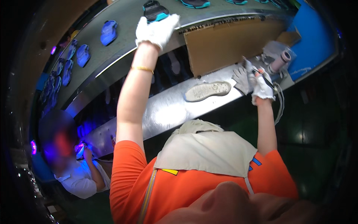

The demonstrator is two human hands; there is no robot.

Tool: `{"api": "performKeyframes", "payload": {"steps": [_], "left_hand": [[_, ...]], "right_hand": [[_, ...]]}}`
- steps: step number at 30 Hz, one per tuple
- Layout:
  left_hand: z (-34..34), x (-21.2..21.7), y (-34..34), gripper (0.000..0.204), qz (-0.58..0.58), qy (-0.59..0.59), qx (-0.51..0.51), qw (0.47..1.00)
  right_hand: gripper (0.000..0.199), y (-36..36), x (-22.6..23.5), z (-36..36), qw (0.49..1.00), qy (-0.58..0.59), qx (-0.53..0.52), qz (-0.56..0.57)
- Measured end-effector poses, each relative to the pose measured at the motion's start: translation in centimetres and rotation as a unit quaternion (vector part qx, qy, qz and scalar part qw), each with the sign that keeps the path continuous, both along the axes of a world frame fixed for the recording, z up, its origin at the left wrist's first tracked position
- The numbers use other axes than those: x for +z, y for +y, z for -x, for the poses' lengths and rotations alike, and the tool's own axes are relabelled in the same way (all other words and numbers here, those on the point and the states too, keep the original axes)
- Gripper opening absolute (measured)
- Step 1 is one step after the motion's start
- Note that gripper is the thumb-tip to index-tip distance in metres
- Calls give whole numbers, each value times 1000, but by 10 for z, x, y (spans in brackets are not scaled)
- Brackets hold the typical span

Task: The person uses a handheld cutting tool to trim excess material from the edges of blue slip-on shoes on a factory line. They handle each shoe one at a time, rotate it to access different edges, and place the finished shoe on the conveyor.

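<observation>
My left hand, in a white glove, reaches up to the conveyor belt. Its fingers are around the near end of a black shoe with a teal sole. At the right, my right hand, also in a white glove, is closed on a thin dark pen-like tool; its exact kind is hard to make out. Beside that hand a grey glove lies on the metal shelf. A pale, worn-looking shoe sole rests on the shelf between my arms.
Blue shoe parts line the belt at the left. A cardboard sheet stands behind the shelf. A pink bottle lies by a blue panel. A pale cable hangs by my right wrist. A co-worker sits lower left.
</observation>
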State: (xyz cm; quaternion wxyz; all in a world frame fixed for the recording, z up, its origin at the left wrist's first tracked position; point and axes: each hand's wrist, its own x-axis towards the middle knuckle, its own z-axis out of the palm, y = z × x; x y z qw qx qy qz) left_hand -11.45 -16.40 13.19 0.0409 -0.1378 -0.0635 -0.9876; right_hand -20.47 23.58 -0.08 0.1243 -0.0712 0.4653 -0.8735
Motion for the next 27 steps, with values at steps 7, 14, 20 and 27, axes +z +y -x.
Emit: {"api": "performKeyframes", "payload": {"steps": [7,14,20,27], "left_hand": [[-44,28,-7,42,607,-138,418,661],[-103,34,-127,41,880,-246,396,-94],[-124,57,-127,38,860,-277,428,-26],[-138,28,-144,74,827,-417,371,62]], "right_hand": [[27,82,-33,70,983,-115,-138,-39],[25,20,-18,2,993,-83,-13,-84],[23,-10,-19,-22,985,-64,85,-138],[24,-41,-24,-36,975,-60,142,-163]]}}
